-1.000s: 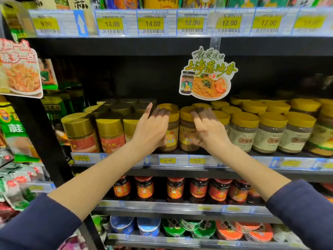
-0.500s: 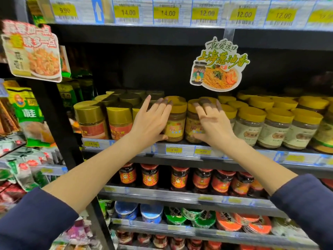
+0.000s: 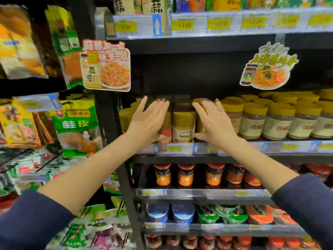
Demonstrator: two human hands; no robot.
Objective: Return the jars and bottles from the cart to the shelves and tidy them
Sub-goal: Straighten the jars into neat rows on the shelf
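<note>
Hands both flat, fingers straight and spread, holding nothing: left hand lies on jar fronts left of a gold-lidded jar, right hand on those to its right. That jar stands upright at the front of the middle shelf. Step looks like squaring the row: push evenly with palms, keep jars upright, labels forward, fronts level. Its contents look tan. Yellow-lidded jars beside it hold pale beige fill. Red-lidded jars below hold dark sauce.
</note>
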